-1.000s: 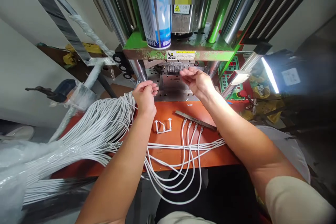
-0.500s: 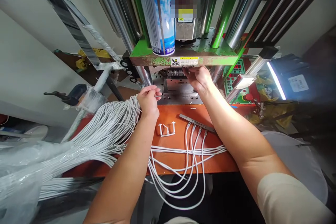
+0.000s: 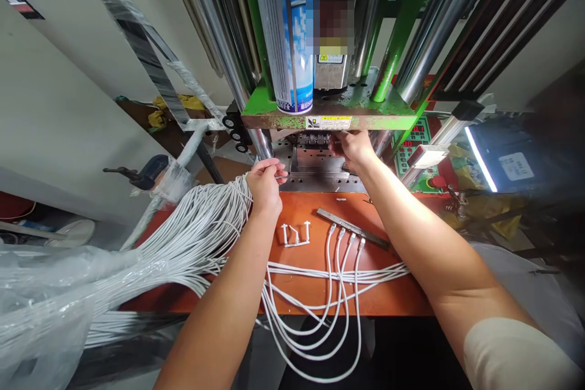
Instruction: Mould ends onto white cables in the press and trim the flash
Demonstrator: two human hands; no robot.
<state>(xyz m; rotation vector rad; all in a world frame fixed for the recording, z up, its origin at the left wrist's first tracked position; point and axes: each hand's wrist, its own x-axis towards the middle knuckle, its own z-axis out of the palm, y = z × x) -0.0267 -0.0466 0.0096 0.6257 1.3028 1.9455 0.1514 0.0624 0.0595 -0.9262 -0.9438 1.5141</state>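
My right hand point(image 3: 354, 149) reaches under the green press plate point(image 3: 329, 122), at the right side of the metal mould point(image 3: 316, 155); its fingertips are partly hidden. My left hand point(image 3: 266, 181) is closed in a loose pinch in front of the press base, beside the bundle of white cables point(image 3: 201, 219); what it holds, if anything, is too small to name. On the orange table point(image 3: 283, 292) lies a metal bar point(image 3: 354, 226) with several white cable ends in it. Left of the bar sits a small white plastic piece point(image 3: 297, 244).
A blue spray can point(image 3: 292, 55) stands on the press plate. At the right are a green control panel point(image 3: 409, 146) with a red button point(image 3: 437, 182) and a bright lamp point(image 3: 481, 158). A wrapped frame point(image 3: 194, 146) with a clamp stands at the left.
The camera view has shifted, so the scene sits lower and further right. My right hand has drawn back slightly from the mould's right side. My left hand stays beside the cables.
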